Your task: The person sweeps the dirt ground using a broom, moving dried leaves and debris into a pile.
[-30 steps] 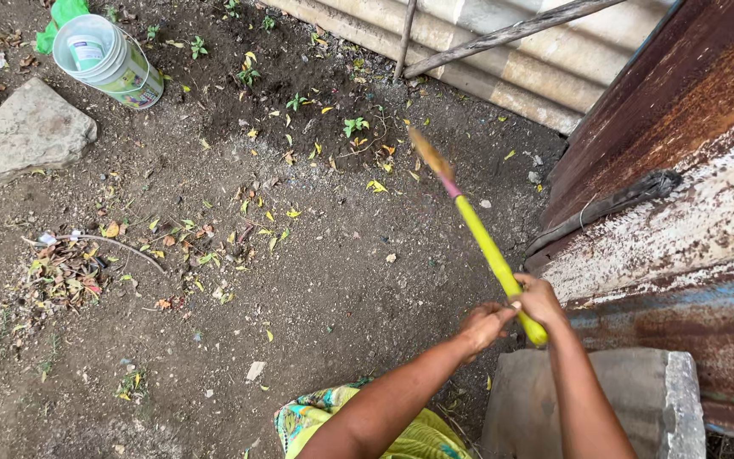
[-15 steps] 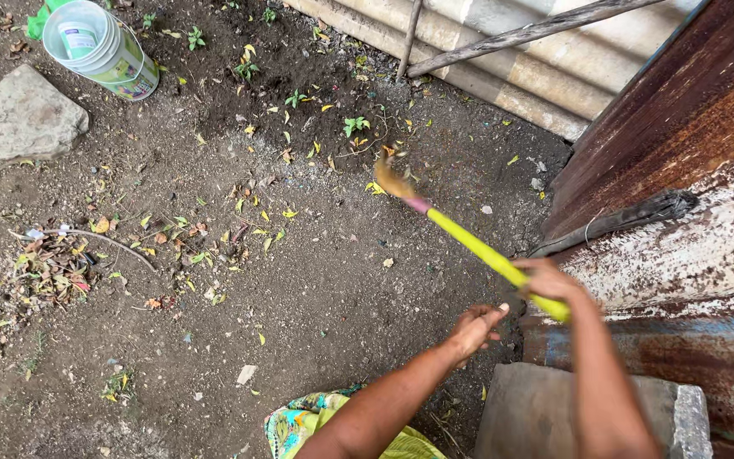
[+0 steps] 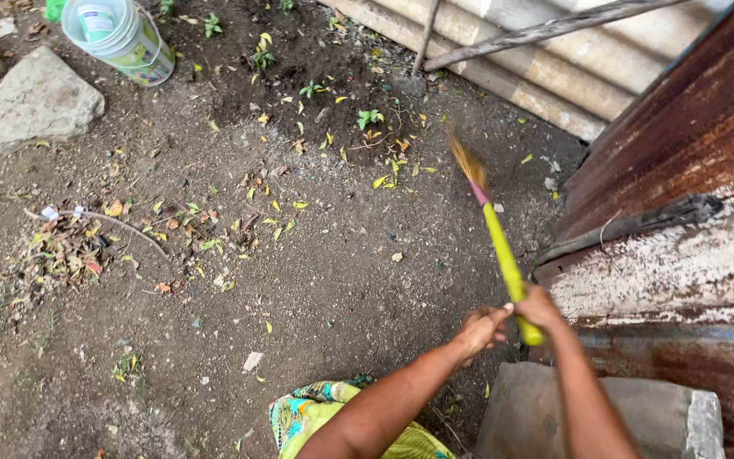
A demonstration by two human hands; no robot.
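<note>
The right hand (image 3: 540, 308) is wrapped tight around the long yellow plastic broom (image 3: 503, 255), the left hand (image 3: 479, 327) touches it with loose fingers, just beside the rusty metal wall (image 3: 690, 170).

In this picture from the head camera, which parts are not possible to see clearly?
- Broom bristles: blurred in the head view, so contact with the ground cannot be told.
- Left hand: its fingers are turned away, so any touch on the yellow broom handle is unclear.
- Right hand: it covers the handle where it grips.
- White bucket: cut off by the top edge.
- Stone block: cut off by the bottom edge.
</note>
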